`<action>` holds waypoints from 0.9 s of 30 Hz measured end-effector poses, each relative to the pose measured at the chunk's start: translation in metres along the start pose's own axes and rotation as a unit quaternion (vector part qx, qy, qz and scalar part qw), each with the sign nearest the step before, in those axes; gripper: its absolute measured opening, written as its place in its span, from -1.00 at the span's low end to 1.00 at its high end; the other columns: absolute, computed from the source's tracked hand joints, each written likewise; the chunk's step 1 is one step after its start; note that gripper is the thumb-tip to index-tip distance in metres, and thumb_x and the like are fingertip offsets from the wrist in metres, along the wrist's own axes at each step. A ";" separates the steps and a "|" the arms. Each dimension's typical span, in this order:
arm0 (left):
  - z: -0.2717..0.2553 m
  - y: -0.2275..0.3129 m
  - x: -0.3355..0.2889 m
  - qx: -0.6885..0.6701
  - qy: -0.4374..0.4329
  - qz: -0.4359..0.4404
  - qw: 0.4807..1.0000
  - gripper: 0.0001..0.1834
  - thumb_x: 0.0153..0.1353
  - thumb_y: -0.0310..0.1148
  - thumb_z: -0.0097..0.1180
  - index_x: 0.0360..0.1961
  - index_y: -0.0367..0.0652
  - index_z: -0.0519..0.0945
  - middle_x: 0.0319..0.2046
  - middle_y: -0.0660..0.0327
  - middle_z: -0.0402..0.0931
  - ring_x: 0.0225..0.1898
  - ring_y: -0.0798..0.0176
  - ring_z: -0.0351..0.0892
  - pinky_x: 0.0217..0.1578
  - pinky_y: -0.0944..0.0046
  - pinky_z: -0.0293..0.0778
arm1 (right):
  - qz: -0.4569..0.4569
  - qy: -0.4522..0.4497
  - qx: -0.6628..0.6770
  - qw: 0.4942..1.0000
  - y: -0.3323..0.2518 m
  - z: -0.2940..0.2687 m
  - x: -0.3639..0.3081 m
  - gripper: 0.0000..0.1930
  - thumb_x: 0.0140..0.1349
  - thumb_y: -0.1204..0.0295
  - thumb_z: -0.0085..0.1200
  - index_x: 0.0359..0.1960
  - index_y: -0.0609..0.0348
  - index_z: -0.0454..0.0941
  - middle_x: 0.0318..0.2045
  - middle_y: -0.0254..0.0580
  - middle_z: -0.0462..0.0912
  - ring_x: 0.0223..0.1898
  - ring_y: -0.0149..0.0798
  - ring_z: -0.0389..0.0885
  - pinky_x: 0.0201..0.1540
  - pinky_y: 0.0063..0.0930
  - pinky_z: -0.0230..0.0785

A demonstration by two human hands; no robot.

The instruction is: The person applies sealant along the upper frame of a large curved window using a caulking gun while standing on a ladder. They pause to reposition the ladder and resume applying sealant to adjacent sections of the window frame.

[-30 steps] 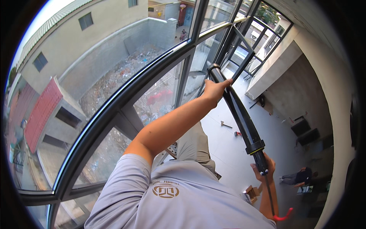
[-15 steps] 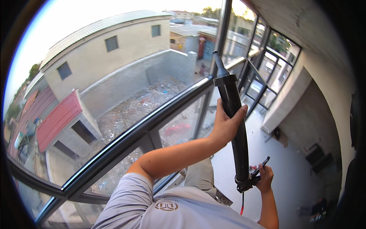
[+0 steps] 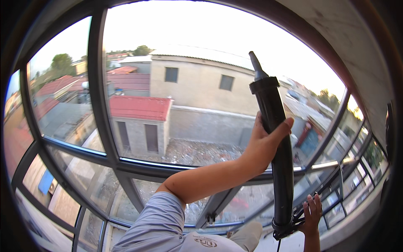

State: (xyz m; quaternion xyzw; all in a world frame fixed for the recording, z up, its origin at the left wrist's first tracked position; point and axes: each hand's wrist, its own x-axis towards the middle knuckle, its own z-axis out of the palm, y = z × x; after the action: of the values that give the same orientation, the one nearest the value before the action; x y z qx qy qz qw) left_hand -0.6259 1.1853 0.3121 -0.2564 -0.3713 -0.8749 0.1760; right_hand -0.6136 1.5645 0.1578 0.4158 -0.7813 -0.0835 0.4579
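A long black caulking gun (image 3: 283, 180) with a tapered grey nozzle stands nearly upright, its tip pointing up and leaning slightly left. My left hand (image 3: 268, 140) is wrapped around the upper barrel, thumb across the near side. Down at the rear end, my right hand (image 3: 310, 214) closes around the handle and trigger, which its fingers partly cover. Behind the gun runs the dark window frame (image 3: 147, 167). The nozzle tip appears against the view outside, and I see it touching nothing.
Dark frame bars divide the tall windows ahead and on both sides. At the upper right a pale ceiling (image 3: 336, 33) slopes in. Outside are a beige building (image 3: 197, 84), a red-roofed shed (image 3: 140, 107) and rubble-strewn ground. My legs show at the lower edge.
My view has swung from the room's floor on the right toward the windows. The caulking gun, held in both hands, now appears farther right in view and in front of the glazing.
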 end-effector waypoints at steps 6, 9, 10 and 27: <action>-0.027 0.095 0.027 0.065 0.075 0.167 0.981 -0.35 0.27 0.06 0.38 0.09 -0.13 0.33 -0.29 0.19 0.52 -0.29 0.29 0.63 -0.32 0.25 0.64 | -0.082 0.070 0.059 0.992 0.007 -0.003 0.145 -0.21 0.02 0.05 0.36 0.29 0.17 0.44 0.24 0.00 0.47 0.38 0.23 0.38 0.35 0.23 0.33; -0.041 0.145 0.041 0.117 0.080 0.197 0.970 -0.11 0.22 0.30 0.30 0.24 -0.18 0.26 -0.29 0.16 0.51 -0.33 0.23 0.69 -0.33 0.20 0.75 | -0.090 0.114 0.040 0.989 -0.002 -0.012 0.206 -0.22 0.02 0.08 0.34 0.29 0.17 0.47 0.24 -0.02 0.48 0.37 0.18 0.40 0.36 0.18 0.33; -0.046 0.157 0.042 0.136 0.108 0.199 0.965 -0.12 0.23 0.28 0.30 0.24 -0.18 0.25 -0.30 0.17 0.51 -0.34 0.23 0.68 -0.32 0.18 0.76 | -0.083 0.129 0.031 0.988 -0.007 -0.015 0.222 -0.23 0.03 0.08 0.34 0.29 0.18 0.48 0.21 -0.02 0.51 0.36 0.17 0.42 0.37 0.17 0.32; -0.116 0.288 0.048 0.167 0.136 0.190 0.958 -0.56 0.28 -0.20 0.29 -0.03 -0.20 0.37 -0.38 0.09 0.48 -0.42 0.13 0.63 -0.47 0.09 0.65 | -0.173 0.168 0.116 0.963 -0.099 -0.017 0.359 0.01 -0.46 0.38 0.58 0.27 0.12 0.50 0.25 0.01 0.49 0.41 0.08 0.37 0.45 0.06 0.25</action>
State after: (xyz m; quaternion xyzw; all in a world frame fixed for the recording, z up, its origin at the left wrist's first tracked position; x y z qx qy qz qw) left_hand -0.5580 0.9031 0.4325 -0.1674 -0.4288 -0.7778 0.4278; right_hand -0.6281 1.2444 0.3486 0.6029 -0.6135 0.0014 0.5100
